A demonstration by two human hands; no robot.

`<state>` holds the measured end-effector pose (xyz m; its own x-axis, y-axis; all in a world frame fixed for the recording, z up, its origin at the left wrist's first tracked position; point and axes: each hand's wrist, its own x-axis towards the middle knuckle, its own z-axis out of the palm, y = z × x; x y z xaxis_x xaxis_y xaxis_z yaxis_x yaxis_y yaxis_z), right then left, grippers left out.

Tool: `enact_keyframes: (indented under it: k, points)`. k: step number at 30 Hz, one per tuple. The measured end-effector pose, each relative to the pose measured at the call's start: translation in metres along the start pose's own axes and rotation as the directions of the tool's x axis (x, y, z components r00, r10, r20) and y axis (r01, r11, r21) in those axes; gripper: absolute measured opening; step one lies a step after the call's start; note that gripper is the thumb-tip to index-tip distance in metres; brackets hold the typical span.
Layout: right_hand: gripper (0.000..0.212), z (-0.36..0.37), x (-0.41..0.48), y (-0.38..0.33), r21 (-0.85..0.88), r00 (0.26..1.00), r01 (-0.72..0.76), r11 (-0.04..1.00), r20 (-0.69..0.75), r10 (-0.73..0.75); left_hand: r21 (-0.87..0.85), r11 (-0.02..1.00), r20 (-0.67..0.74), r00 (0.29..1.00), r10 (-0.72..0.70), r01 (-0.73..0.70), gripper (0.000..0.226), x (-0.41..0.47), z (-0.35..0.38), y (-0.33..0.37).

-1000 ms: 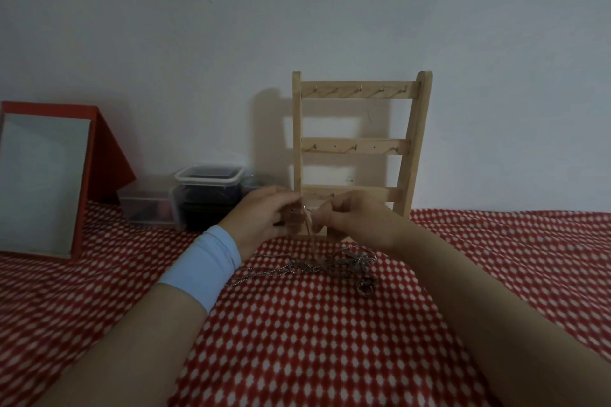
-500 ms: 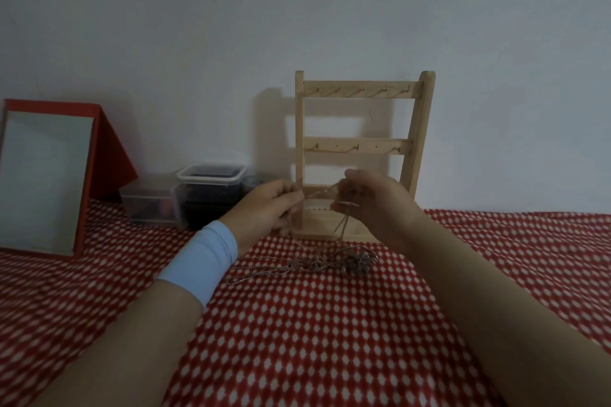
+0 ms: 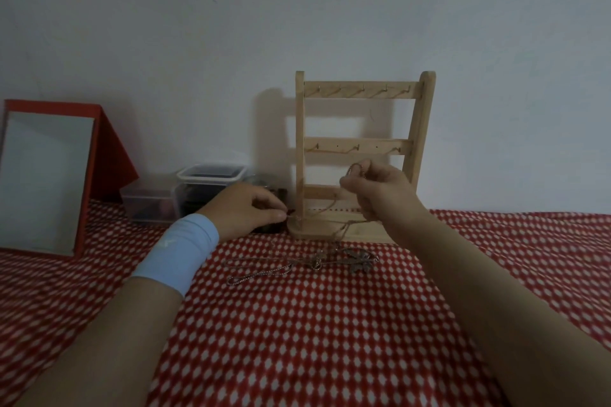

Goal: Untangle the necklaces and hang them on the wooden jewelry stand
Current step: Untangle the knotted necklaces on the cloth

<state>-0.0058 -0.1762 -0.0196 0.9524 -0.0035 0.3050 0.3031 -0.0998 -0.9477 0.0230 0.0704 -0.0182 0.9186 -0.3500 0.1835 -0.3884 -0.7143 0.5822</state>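
A wooden jewelry stand with three hook rails stands against the wall, its hooks bare. A tangle of silvery necklaces lies on the red-and-white cloth in front of its base. One thin chain rises out of the tangle. My left hand, with a light blue wristband, pinches one end of that chain low beside the stand's left post. My right hand pinches the other part, raised in front of the lower rail.
A red-framed mirror leans at the left. Clear plastic containers sit by the wall between the mirror and the stand. The patterned cloth covers the whole surface toward me.
My right hand has lifted up and to the right, drawing the chain out of the tangle. My left hand has dropped a little and stays by the stand's left post.
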Motion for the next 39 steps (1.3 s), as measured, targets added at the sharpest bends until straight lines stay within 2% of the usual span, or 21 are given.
enact_keyframes:
  k: [3, 5, 8, 11, 15, 17, 21, 24, 25, 26, 27, 29, 30, 31, 32, 34, 35, 37, 39]
  points:
    - [0.046, 0.004, 0.001, 0.003, -0.316, 0.988, 0.060, 0.947, -0.118, -0.102, 0.060, 0.998, 0.036, 0.999, 0.011, -0.013, 0.013, 0.000, 0.001, 0.000]
    - [0.053, 0.006, 0.003, 0.006, -0.418, 0.974, 0.040, 0.908, -0.185, -0.128, 0.091, 0.996, 0.057, 0.998, 0.012, -0.017, 0.015, 0.000, 0.000, 0.001]
    - [0.053, 0.002, 0.006, 0.008, -0.386, 0.939, 0.009, 0.923, -0.313, -0.141, 0.129, 0.991, 0.114, 0.993, 0.009, -0.024, 0.012, -0.002, -0.003, 0.002]
    - [0.040, -0.002, 0.003, 0.002, -0.203, 0.924, -0.019, 0.979, -0.379, -0.061, 0.079, 0.997, 0.150, 0.988, -0.033, 0.021, 0.018, -0.002, -0.005, 0.001]
    - [0.021, -0.004, 0.000, -0.004, 0.177, 0.931, -0.146, 0.973, -0.307, 0.196, -0.072, 0.991, 0.157, 0.982, -0.104, 0.116, 0.028, 0.000, -0.004, 0.001]
    - [0.019, -0.007, 0.001, -0.003, 0.299, 0.939, -0.148, 0.943, -0.256, 0.228, -0.098, 0.973, 0.150, 0.970, -0.193, 0.209, 0.033, 0.000, -0.005, -0.001]
    - [0.012, -0.009, -0.001, -0.002, 0.365, 0.968, -0.143, 0.920, -0.141, 0.206, -0.068, 0.945, 0.173, 0.937, -0.305, 0.320, 0.035, -0.002, -0.011, -0.006]
    - [0.020, -0.015, 0.000, -0.002, 0.267, 0.984, -0.171, 0.948, 0.085, 0.154, -0.033, 0.925, 0.218, 0.906, -0.362, 0.378, 0.031, -0.001, -0.016, -0.011]
    - [0.026, -0.018, 0.001, -0.003, 0.209, 0.963, -0.200, 0.957, 0.225, 0.152, 0.030, 0.925, 0.228, 0.898, -0.375, 0.379, 0.034, -0.001, -0.017, -0.011]
    - [0.027, -0.020, 0.001, -0.004, 0.149, 0.904, -0.244, 0.958, 0.393, 0.169, 0.113, 0.923, 0.251, 0.888, -0.385, 0.368, 0.040, -0.002, -0.019, -0.011]
    - [0.029, -0.021, -0.001, -0.006, 0.081, 0.795, -0.302, 0.950, 0.572, 0.204, 0.198, 0.916, 0.293, 0.871, -0.395, 0.348, 0.047, -0.003, -0.020, -0.010]
    - [0.036, -0.020, -0.004, -0.011, -0.091, 0.494, -0.350, 0.932, 0.827, 0.266, 0.332, 0.896, 0.378, 0.829, -0.413, 0.295, 0.048, -0.006, -0.022, -0.009]
    - [0.037, -0.018, -0.005, -0.013, -0.186, 0.382, -0.309, 0.933, 0.874, 0.300, 0.359, 0.889, 0.397, 0.816, -0.420, 0.283, 0.040, -0.006, -0.022, -0.010]
    - [0.041, -0.015, -0.006, -0.017, -0.280, 0.333, -0.244, 0.928, 0.875, 0.351, 0.355, 0.892, 0.398, 0.819, -0.414, 0.278, 0.031, -0.007, -0.022, -0.010]
    - [0.043, -0.012, -0.007, -0.019, -0.386, 0.343, -0.175, 0.906, 0.838, 0.424, 0.345, 0.902, 0.380, 0.841, -0.386, 0.258, 0.022, -0.006, -0.021, -0.009]
    - [0.042, -0.008, -0.007, -0.025, -0.620, 0.487, -0.055, 0.783, 0.668, 0.563, 0.325, 0.932, 0.310, 0.913, -0.264, 0.159, 0.013, -0.004, -0.019, -0.005]
    - [0.039, -0.007, -0.007, -0.027, -0.700, 0.558, -0.011, 0.714, 0.589, 0.585, 0.321, 0.942, 0.283, 0.939, -0.193, 0.097, 0.010, -0.002, -0.017, 0.000]
    - [0.035, -0.005, -0.006, -0.026, -0.739, 0.650, 0.022, 0.674, 0.522, 0.551, 0.311, 0.950, 0.272, 0.959, -0.084, -0.006, 0.009, -0.001, -0.005, 0.010]
    - [0.034, -0.002, -0.007, -0.021, -0.694, 0.727, 0.007, 0.720, 0.498, 0.473, 0.279, 0.958, 0.306, 0.952, -0.017, -0.072, 0.013, -0.001, 0.012, 0.020]
